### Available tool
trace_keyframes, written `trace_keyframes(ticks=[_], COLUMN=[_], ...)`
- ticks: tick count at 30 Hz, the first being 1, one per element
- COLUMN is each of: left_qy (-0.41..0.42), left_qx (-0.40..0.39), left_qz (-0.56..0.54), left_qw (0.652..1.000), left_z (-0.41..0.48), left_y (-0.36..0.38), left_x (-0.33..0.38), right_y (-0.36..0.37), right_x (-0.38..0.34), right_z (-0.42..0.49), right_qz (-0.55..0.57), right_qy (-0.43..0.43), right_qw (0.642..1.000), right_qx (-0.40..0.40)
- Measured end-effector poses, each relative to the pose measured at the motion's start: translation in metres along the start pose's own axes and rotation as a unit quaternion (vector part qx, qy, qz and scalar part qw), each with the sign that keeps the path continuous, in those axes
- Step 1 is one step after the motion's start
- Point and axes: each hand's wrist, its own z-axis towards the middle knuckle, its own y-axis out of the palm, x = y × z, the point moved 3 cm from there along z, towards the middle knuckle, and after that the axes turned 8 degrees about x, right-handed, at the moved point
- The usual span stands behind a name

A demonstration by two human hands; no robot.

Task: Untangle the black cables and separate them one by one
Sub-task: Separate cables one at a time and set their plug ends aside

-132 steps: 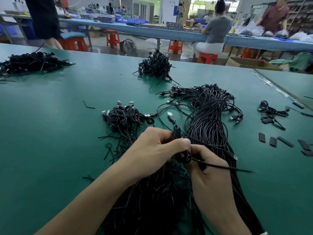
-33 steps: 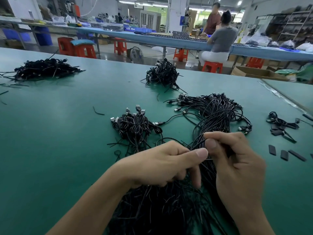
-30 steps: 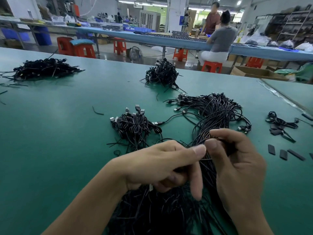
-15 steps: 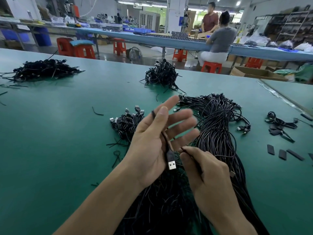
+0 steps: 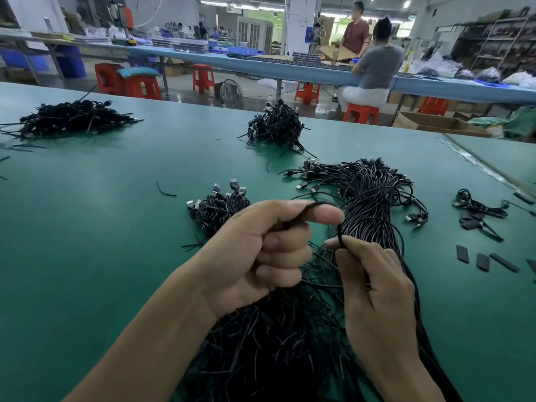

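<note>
Head cam: your left hand [image 5: 261,250] is fisted around one black cable [image 5: 338,227] at centre frame, your right hand [image 5: 374,288] pinching it lower. The tangled bundle [image 5: 368,204] sits centre-right. Pull slowly, feeding slack so nothing snags.

2 hands, 5 heaps of black cables on the green table [image 5: 87,227], 2 people at the far bench, 7 orange stools.

The left hand [image 5: 261,250], spread open half a second earlier with a USB plug across its palm, has curled into a fist around one thin black cable [image 5: 338,227], which the right hand [image 5: 374,288] now pinches.
</note>
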Motion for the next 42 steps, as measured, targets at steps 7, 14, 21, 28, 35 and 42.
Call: trace_keyframes(ticks=[7, 14, 21, 28, 35, 42], left_qy=[-0.082, 0.044, 0.256, 0.312, 0.159, -0.033], left_qx=[-0.176, -0.021, 0.229, 0.205, 0.169, -0.032], left_qz=[0.057, -0.003, 0.089, 0.477, 0.588, 0.328], left_qw=[0.979, 0.999, 0.935, 0.796, 0.775, 0.943], left_z=[-0.015, 0.0, 0.014, 0.008, 0.003, -0.009], left_y=[0.011, 0.015, -0.006, -0.007, -0.004, 0.008], left_x=[-0.002, -0.004, -0.019, -0.02, -0.013, -0.008], right_y=[-0.007, 0.005, 0.01, -0.001, -0.006, -0.007], right_x=[0.006, -0.009, -0.016, -0.023, -0.027, -0.021], right_z=[0.004, -0.004, -0.008, 0.0, 0.005, 0.006], right_qz=[0.024, -0.098, -0.067, 0.063, 0.138, 0.127], right_qy=[0.089, -0.041, -0.093, -0.055, -0.053, -0.032], right_qw=[0.993, 0.994, 0.99, 0.996, 0.989, 0.991], right_qx=[0.072, -0.04, -0.082, -0.01, 0.017, -0.001])
